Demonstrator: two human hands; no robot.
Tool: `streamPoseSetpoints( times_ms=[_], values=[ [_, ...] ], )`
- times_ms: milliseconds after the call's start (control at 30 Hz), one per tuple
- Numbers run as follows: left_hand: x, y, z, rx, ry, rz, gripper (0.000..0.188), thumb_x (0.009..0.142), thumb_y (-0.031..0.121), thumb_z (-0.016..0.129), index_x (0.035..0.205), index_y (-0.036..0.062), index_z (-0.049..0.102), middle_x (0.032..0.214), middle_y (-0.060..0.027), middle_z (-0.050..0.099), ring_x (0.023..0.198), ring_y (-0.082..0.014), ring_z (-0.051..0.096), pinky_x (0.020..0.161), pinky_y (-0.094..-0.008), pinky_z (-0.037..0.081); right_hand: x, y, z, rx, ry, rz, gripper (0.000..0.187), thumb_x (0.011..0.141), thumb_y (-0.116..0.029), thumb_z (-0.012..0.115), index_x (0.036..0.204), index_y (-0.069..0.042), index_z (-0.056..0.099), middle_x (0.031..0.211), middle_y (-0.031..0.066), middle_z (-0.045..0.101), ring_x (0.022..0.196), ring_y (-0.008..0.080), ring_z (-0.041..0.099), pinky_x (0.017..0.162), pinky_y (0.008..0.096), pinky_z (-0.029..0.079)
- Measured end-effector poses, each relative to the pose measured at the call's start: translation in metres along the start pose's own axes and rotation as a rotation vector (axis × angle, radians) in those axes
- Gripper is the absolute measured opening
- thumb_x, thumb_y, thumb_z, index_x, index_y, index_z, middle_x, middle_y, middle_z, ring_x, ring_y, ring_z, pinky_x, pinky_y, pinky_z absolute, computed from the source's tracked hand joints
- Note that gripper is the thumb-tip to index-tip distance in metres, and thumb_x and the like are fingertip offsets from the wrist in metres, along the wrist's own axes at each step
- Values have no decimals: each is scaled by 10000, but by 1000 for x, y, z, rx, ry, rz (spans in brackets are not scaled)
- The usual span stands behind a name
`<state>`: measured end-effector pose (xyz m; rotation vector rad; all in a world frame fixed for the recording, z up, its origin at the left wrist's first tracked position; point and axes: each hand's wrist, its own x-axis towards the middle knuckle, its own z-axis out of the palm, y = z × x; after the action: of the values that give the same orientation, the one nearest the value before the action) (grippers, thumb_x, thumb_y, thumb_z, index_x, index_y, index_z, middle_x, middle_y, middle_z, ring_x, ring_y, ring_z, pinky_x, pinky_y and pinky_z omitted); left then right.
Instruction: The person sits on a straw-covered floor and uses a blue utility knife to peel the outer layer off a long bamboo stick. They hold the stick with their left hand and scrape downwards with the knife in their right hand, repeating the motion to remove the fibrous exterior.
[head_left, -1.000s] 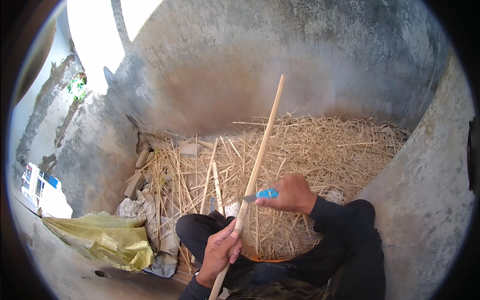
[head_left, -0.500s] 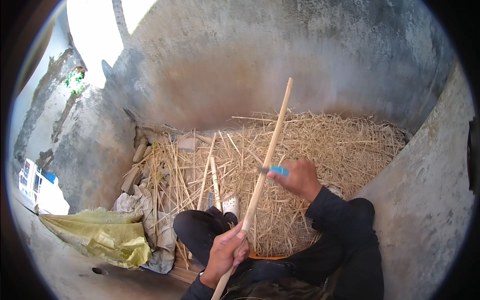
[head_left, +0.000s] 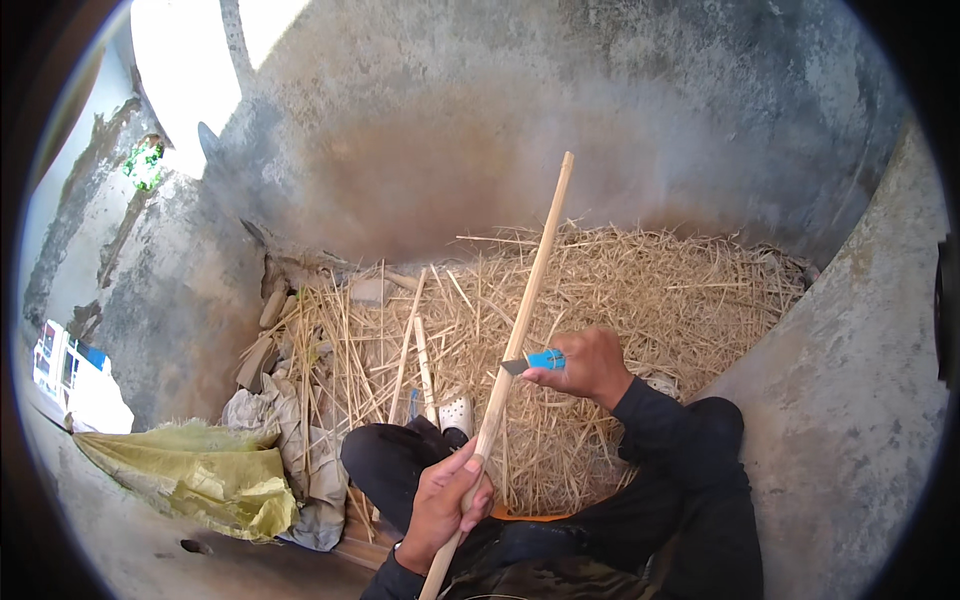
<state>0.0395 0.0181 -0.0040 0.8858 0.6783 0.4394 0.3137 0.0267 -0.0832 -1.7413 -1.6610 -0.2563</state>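
A long pale wooden stick (head_left: 535,270) slants up and away from my lap. My left hand (head_left: 446,500) is wrapped round its lower part, the thumb lying along the wood. In my right hand (head_left: 588,365) is a knife (head_left: 543,359) with a bright blue handle, partly covered by the fingers. Its short grey blade lies against the stick, about midway along the visible length. Above the blade the stick runs on to a squared-off far end.
A thick heap of straw-like shavings (head_left: 680,300) covers the floor ahead. Several loose strips (head_left: 408,350) lean to the left, near a white clog (head_left: 456,415) on my foot. A yellow woven sack (head_left: 190,475) lies at left. Concrete walls (head_left: 480,130) stand close around.
The knife has slid down the stick toward me, with my right hand moving slightly left and nearer. The stick's far end has shifted a little left. My left hand keeps its hold.
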Motion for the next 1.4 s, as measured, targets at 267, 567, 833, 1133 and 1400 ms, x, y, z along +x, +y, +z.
streamPoseSetpoints(
  times_ms=[267,567,833,1133,1400],
  values=[
    [-9,-4,-5,29,-8,-7,468,1011,157,448,1446,23,344,634,-60,488,421,-91,417,410,-205,371,12,25,-6,23,-12,216,760,806,-794,432,510,-105,551,414,71,472,364,224,513,372,374,389],
    [-17,1,-4,142,8,0,448,1016,169,439,1442,48,369,622,-51,494,410,-89,421,392,-205,368,4,11,-7,-8,-7,76,755,754,-824,475,508,-114,551,413,53,481,360,211,516,371,360,386],
    [-20,-3,-4,200,-28,-13,440,1024,178,433,1441,48,374,619,-33,497,412,-70,411,397,-195,362,27,75,4,-176,224,195,779,834,-791,386,498,-104,533,426,52,458,385,205,486,373,369,360],
    [-32,-13,-9,265,-15,-57,437,1023,183,444,1428,30,388,667,-43,518,432,-62,421,406,-187,366,32,142,-38,22,106,691,804,843,-790,378,480,-75,445,447,33,387,409,186,404,408,386,286],
    [-5,-1,-20,256,43,74,449,1013,168,459,1428,15,381,675,-51,537,438,-63,420,407,-183,354,-8,-28,-31,220,-286,156,658,742,-748,587,620,-103,623,507,86,548,499,279,606,474,400,453]
  ],
)
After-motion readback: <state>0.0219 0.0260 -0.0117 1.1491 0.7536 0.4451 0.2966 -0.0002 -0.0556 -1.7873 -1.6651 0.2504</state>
